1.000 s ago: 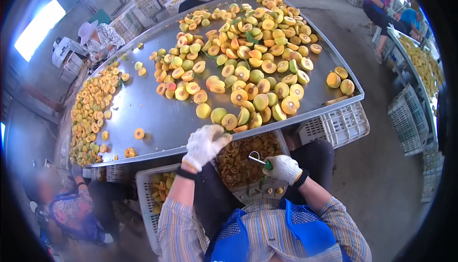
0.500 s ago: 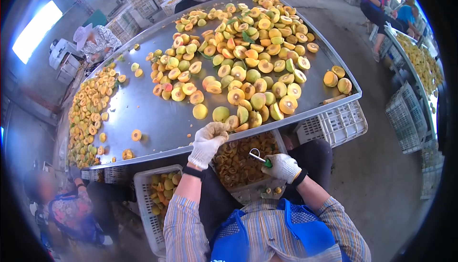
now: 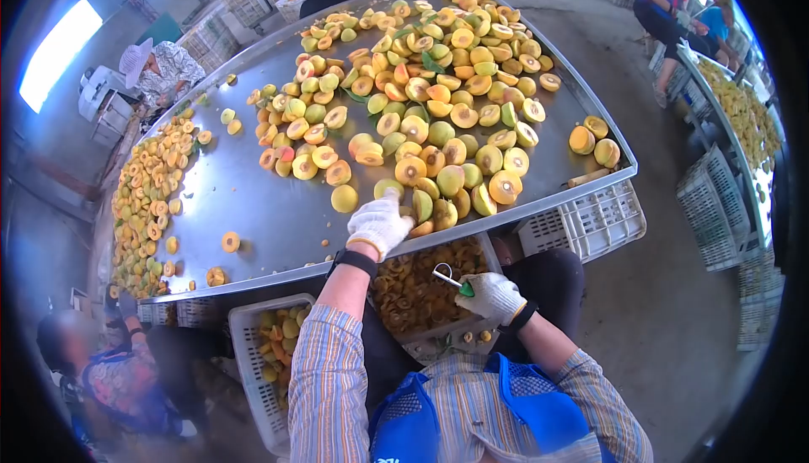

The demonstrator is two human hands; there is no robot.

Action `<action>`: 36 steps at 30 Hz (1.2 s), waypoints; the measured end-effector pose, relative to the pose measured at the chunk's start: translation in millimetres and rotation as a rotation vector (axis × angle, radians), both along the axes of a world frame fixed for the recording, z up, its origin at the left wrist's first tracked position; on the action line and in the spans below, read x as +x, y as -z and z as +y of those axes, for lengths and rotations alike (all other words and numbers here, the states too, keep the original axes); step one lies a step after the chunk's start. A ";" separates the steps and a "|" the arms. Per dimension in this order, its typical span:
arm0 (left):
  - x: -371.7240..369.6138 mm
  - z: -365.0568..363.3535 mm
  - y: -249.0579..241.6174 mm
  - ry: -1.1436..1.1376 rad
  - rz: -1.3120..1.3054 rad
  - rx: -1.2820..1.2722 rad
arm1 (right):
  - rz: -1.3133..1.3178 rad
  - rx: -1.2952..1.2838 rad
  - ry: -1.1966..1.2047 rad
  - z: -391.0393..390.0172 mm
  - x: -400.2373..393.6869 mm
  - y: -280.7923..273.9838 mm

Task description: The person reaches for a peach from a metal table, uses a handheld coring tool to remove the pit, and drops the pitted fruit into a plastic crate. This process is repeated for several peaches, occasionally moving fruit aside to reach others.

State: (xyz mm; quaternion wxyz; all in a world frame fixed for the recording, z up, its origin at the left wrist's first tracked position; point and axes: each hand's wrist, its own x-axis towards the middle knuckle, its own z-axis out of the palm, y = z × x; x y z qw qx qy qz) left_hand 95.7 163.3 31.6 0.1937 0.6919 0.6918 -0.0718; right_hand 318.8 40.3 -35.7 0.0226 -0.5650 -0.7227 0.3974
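My left hand (image 3: 381, 225), in a white knit glove, reaches over the table's near edge. Its fingers close on a yellow-green peach (image 3: 388, 187) at the front of the pile; the glove partly covers the fruit. Held low in my gloved right hand (image 3: 493, 296) is a pitting tool (image 3: 445, 275) with a green handle and a metal loop, which points up and left. Halved peaches (image 3: 413, 128), many showing pits or hollows, lie heaped on the metal table (image 3: 278, 227). Below the edge, between my knees, a bin (image 3: 421, 290) holds brownish fruit scraps.
A white crate (image 3: 244, 353) of fruit pieces stands left of my legs, another crate (image 3: 602, 219) under the table's right corner. More halves (image 3: 152, 202) spread along the left side. People sit at the left, far side and a second table (image 3: 733, 101) at right.
My left hand has moved forward from the table edge onto a peach at the pile's front. My right hand keeps the tool and shifts slightly left and down in view.
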 end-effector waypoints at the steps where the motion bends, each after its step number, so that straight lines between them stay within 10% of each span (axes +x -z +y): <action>1: -1.9 -0.2 6.7 -0.002 -0.004 0.000 | -0.019 -0.018 -0.005 -0.2 -0.3 -0.9; 13: -40.0 -16.6 16.4 0.027 -0.260 0.078 | -0.033 0.017 0.017 -6.4 2.1 10.1; 19: -46.9 -45.8 3.8 -0.161 -1.174 0.111 | 0.190 0.148 0.168 -3.5 17.2 2.6; 25: -14.9 -103.8 -13.1 -0.219 -1.197 -0.217 | 0.288 -0.113 0.441 0.7 24.4 -11.2; 31: 17.0 -102.3 76.3 0.412 -0.233 -0.323 | 0.516 -0.024 0.553 -0.4 32.3 21.9; 36: 75.6 -107.2 163.7 0.679 -0.323 -0.087 | 0.716 -0.171 0.838 8.7 29.0 6.8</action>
